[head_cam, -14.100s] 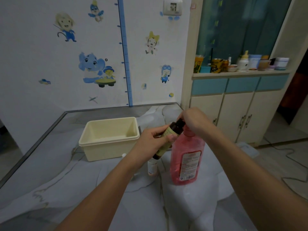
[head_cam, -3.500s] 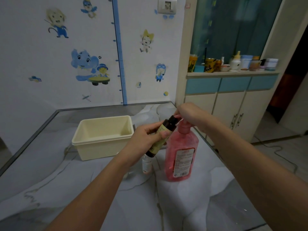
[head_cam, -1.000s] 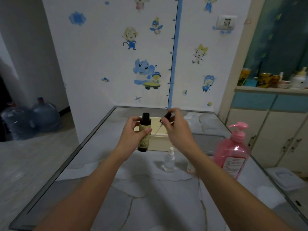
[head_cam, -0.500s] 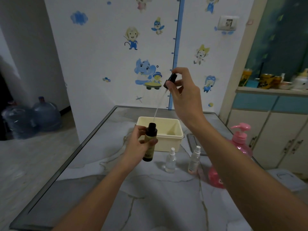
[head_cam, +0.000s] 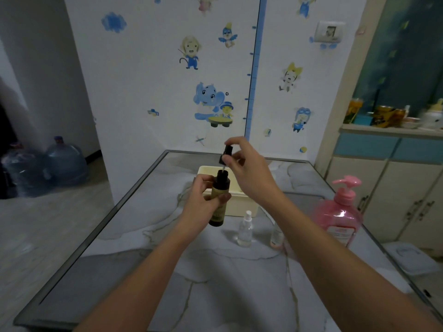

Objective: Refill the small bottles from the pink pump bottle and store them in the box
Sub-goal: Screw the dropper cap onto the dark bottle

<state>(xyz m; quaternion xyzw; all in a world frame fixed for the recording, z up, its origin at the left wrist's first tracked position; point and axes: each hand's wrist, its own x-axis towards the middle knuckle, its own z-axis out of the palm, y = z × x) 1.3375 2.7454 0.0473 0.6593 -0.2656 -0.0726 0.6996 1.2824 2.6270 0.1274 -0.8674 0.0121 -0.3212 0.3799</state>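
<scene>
Near the centre of the frame the dark bottle stands nearly upright in the air, long axis vertical, neck up and open, in front of the cream box. Its yellowish label carries print too small to read. The left hand wraps its fingers round the bottle's body. Just above, the right hand pinches the black spray cap, its thin tube pointing down into the neck. The pink pump bottle stands at right, nozzle pointing left, label unreadable.
</scene>
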